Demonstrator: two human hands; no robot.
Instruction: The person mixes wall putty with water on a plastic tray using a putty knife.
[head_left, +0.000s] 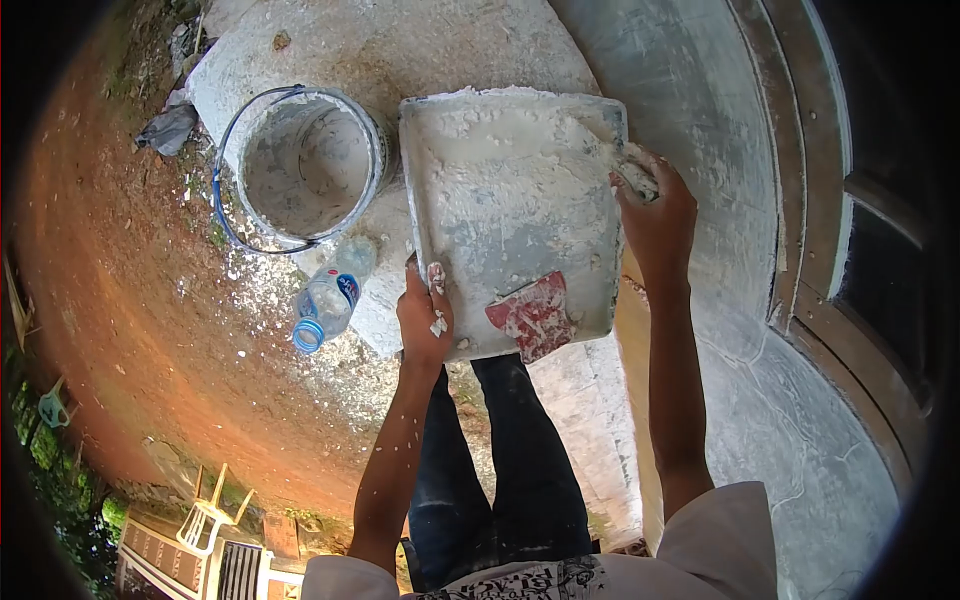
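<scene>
A shallow grey tray (424, 200) smeared with wet white plaster lies in front of my legs. My left hand (425, 315) is closed on its left rim near the front corner, with plaster on the fingers. At the tray's right rim, my right hand (657, 200) has its fingers curled round a plaster-coated thing; I cannot tell what it is. A red flat scraper (535, 315), streaked with plaster, rests in the near part of the tray. Plaster is thickest along the far side, while grey bottom shows through in the middle.
A plaster-caked bucket (372, 185) with a blue handle stands left of the tray. Below it lies a clear plastic bottle (328, 300) with a blue neck ring. A wall (690, 130) rises on the right. Chairs (205, 520) stand at lower left beside a reddish dirt slope (190, 350).
</scene>
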